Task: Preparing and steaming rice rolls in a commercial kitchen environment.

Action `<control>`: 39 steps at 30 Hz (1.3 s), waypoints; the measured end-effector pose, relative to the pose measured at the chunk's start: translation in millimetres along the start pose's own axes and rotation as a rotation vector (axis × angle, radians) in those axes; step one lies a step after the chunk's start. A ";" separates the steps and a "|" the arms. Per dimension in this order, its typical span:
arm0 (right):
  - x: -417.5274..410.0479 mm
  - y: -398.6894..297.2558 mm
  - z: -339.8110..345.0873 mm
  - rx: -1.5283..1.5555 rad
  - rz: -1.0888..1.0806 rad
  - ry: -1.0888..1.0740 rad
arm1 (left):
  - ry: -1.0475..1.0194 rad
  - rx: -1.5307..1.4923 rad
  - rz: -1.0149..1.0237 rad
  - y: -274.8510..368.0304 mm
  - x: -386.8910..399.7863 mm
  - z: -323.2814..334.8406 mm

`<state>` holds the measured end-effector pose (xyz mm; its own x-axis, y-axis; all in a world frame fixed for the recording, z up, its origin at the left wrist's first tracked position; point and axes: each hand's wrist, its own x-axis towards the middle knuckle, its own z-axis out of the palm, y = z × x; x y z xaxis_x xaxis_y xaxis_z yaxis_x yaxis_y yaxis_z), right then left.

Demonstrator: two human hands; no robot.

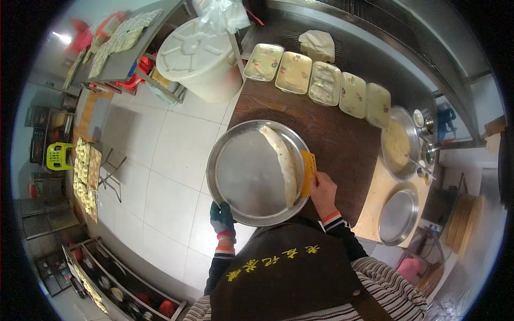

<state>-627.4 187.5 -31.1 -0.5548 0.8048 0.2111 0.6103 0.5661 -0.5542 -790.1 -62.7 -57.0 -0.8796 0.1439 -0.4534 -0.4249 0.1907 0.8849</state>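
Note:
A round, shallow metal pan is held up before me, tilted, at the table's left edge. Across its right side lies a long, pale rolled sheet, perhaps a rice roll, with small dark and green flecks showing through. My left hand, in a dark glove, grips the pan's lower left rim. Between the fingers of my bare right hand is an orange plastic scraper, whose blade crosses the right rim beside the roll.
Several film-wrapped foam trays line the back of the dark wooden table. At right stand a metal basin of pale batter, small bowls and a second round pan. A lidded white bin stands beyond the table's left side.

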 end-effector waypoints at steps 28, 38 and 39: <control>5.2 14.2 9.8 0.046 -0.030 -0.034 | -0.089 -0.093 -0.172 -19.3 3.5 5.9; -48.6 -58.6 9.0 0.137 -0.202 -0.428 | -0.102 -0.125 -0.195 -16.7 1.9 5.0; -51.5 -61.9 2.9 0.136 -0.206 -0.424 | -0.098 -0.115 -0.208 -16.0 1.4 5.0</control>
<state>-638.2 110.6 -10.0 -0.8548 0.5190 -0.0037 0.4003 0.6547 -0.6412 -783.5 -60.6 -72.3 -0.7480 0.2074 -0.6304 -0.6212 0.1154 0.7751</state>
